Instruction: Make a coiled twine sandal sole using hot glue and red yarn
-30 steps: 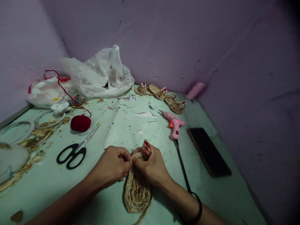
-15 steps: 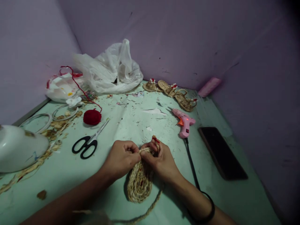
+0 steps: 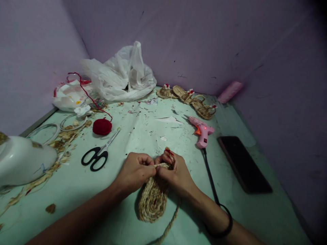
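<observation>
A coiled braided straw sole [image 3: 152, 202] lies on the pale green table, its upper end between my two hands. My left hand [image 3: 139, 170] is closed in a pinch on the braid at the sole's upper left edge. Touching it at the fingertips, my right hand [image 3: 173, 172] grips the sole's upper end, with a braid end tied in red yarn [image 3: 168, 151] sticking up by its fingers. A loose braid tail [image 3: 171, 223] curves down from below my right hand towards the bottom edge. The parts under my fingers are hidden.
Black-handled scissors [image 3: 98, 156] and a red yarn ball [image 3: 102, 126] lie left. Right are a pink glue gun [image 3: 201, 131] with its cord and a dark phone [image 3: 244, 163]. Behind stand a plastic bag [image 3: 125, 76] and small straw slippers [image 3: 203, 109]. A white bottle [image 3: 28, 160] lies far left.
The view has shifted slightly. Both hands keep their pinch on the straw piece, with small finger movements. The loose tail at the bottom now lies more steeply.
</observation>
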A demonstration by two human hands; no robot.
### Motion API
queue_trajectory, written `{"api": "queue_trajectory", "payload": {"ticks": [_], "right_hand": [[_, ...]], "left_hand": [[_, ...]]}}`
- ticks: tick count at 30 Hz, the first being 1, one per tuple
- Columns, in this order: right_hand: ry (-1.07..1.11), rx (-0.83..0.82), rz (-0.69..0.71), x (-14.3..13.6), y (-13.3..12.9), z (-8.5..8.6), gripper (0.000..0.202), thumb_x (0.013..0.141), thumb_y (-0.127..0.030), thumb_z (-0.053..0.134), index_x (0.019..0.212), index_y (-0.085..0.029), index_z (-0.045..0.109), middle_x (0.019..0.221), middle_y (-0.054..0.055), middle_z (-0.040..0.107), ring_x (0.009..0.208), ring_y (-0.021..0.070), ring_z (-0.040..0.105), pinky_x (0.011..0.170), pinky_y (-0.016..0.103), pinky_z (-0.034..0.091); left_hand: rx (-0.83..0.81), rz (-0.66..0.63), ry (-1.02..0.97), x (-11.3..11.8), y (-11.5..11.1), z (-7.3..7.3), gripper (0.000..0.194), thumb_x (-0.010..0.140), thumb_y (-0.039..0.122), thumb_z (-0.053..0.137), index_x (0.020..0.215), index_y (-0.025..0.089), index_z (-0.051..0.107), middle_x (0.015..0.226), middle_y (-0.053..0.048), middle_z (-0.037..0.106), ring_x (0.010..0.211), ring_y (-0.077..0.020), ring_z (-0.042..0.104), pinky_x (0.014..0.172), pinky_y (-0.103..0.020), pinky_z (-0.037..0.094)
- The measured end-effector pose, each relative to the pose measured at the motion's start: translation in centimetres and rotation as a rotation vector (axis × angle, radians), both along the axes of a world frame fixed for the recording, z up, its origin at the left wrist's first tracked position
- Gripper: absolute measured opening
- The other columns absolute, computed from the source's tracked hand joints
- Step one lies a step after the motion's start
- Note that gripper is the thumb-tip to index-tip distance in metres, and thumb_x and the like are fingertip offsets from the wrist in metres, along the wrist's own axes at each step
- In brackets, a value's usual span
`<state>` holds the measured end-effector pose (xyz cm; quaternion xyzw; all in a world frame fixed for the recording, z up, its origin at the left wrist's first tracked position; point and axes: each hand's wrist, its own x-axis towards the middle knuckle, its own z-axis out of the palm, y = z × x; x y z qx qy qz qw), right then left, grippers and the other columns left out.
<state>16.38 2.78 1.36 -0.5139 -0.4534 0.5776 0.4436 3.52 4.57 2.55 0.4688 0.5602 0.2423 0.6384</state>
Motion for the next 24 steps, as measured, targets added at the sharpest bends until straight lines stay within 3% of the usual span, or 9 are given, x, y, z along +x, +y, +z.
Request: {"api": "queue_trajectory", "payload": {"ticks": [4, 6, 9, 11, 13, 16, 18, 21, 24], "right_hand": [[0.0, -0.007, 0.034, 0.8, 0.3, 0.6, 0.02, 0.058, -0.024, 0.061, 0.062, -0.019, 0.043, 0.06, -0.002, 0.051, 0.054, 0.01, 0.043, 0.05, 0.024, 0.037], [0.02, -0.009, -0.03, 1.7, 0.7, 1.3, 0.023, 0.064, -0.035, 0.064, 0.068, -0.017, 0.05, 0.067, 0.001, 0.054, 0.061, 0.013, 0.049, 0.055, 0.026, 0.041], [0.127, -0.041, -0.153, 3.5, 1.1, 2.5, 0.033, 0.073, -0.051, 0.054, 0.067, -0.018, 0.053, 0.072, 0.005, 0.058, 0.068, 0.0169, 0.055, 0.059, 0.029, 0.046], [0.21, -0.058, -0.131, 4.4, 1.1, 3.3, 0.039, 0.078, -0.054, 0.045, 0.057, -0.02, 0.045, 0.058, 0.001, 0.054, 0.053, 0.0136, 0.051, 0.052, 0.028, 0.046], [0.238, -0.097, -0.059, 4.8, 0.7, 3.9, 0.041, 0.081, -0.051, 0.04, 0.053, -0.022, 0.035, 0.043, -0.005, 0.039, 0.036, 0.0085, 0.035, 0.04, 0.023, 0.039], [0.108, -0.157, 0.077, 4.5, 0.0, 4.2, 0.038, 0.081, -0.046, 0.044, 0.055, -0.021, 0.034, 0.045, -0.008, 0.029, 0.036, 0.0058, 0.019, 0.033, 0.019, 0.021], [-0.092, -0.084, 0.129, 3.9, -0.5, 4.2, 0.035, 0.082, -0.042, 0.047, 0.056, -0.02, 0.039, 0.05, -0.006, 0.035, 0.041, 0.0065, 0.026, 0.037, 0.019, 0.023], [-0.347, 0.117, 0.156, 2.9, -1.0, 4.0, 0.026, 0.082, -0.032, 0.048, 0.06, -0.018, 0.054, 0.061, 0.0, 0.054, 0.057, 0.0112, 0.047, 0.054, 0.024, 0.038], [-0.382, 0.181, 0.123, 2.1, -1.2, 3.7, 0.018, 0.077, -0.024, 0.054, 0.065, -0.019, 0.066, 0.068, 0.003, 0.066, 0.065, 0.0146, 0.057, 0.062, 0.027, 0.043]], "left_hand": [[-0.021, 0.014, -0.067, -0.4, 0.4, 0.1, 0.008, 0.048, 0.021, 0.052, 0.051, 0.014, 0.052, 0.038, 0.008, 0.039, 0.036, -0.0036, 0.031, 0.036, -0.016, 0.02], [-0.036, 0.047, -0.073, -0.6, 0.6, 0.2, 0.009, 0.047, 0.02, 0.051, 0.052, 0.013, 0.053, 0.037, 0.007, 0.041, 0.035, -0.0035, 0.032, 0.034, -0.016, 0.018], [-0.047, 0.086, -0.071, -0.8, 0.9, 0.5, 0.009, 0.046, 0.019, 0.053, 0.053, 0.013, 0.054, 0.036, 0.007, 0.043, 0.033, -0.003, 0.032, 0.033, -0.015, 0.017], [-0.051, 0.103, -0.08, -0.8, 1.0, 0.5, 0.01, 0.046, 0.02, 0.055, 0.053, 0.013, 0.054, 0.037, 0.007, 0.043, 0.033, -0.003, 0.033, 0.032, -0.015, 0.017], [-0.052, 0.122, -0.088, -0.9, 1.1, 0.3, 0.011, 0.047, 0.02, 0.057, 0.054, 0.013, 0.054, 0.037, 0.007, 0.043, 0.033, -0.0032, 0.034, 0.032, -0.014, 0.017], [-0.036, 0.111, -0.088, -1.0, 1.1, -0.2, 0.012, 0.049, 0.02, 0.057, 0.057, 0.012, 0.055, 0.037, 0.006, 0.044, 0.034, -0.0033, 0.033, 0.032, -0.014, 0.018], [-0.02, 0.096, -0.085, -1.1, 1.0, -0.3, 0.012, 0.05, 0.02, 0.057, 0.058, 0.012, 0.056, 0.037, 0.006, 0.045, 0.034, -0.0032, 0.033, 0.032, -0.014, 0.018], [-0.007, 0.089, -0.074, -1.1, 1.0, -0.1, 0.012, 0.05, 0.02, 0.057, 0.059, 0.012, 0.056, 0.038, 0.006, 0.045, 0.034, -0.003, 0.034, 0.032, -0.014, 0.02], [0.008, 0.085, -0.068, -1.0, 0.9, 0.3, 0.011, 0.049, 0.02, 0.056, 0.057, 0.012, 0.056, 0.039, 0.006, 0.045, 0.034, -0.0029, 0.035, 0.032, -0.014, 0.021]]}}
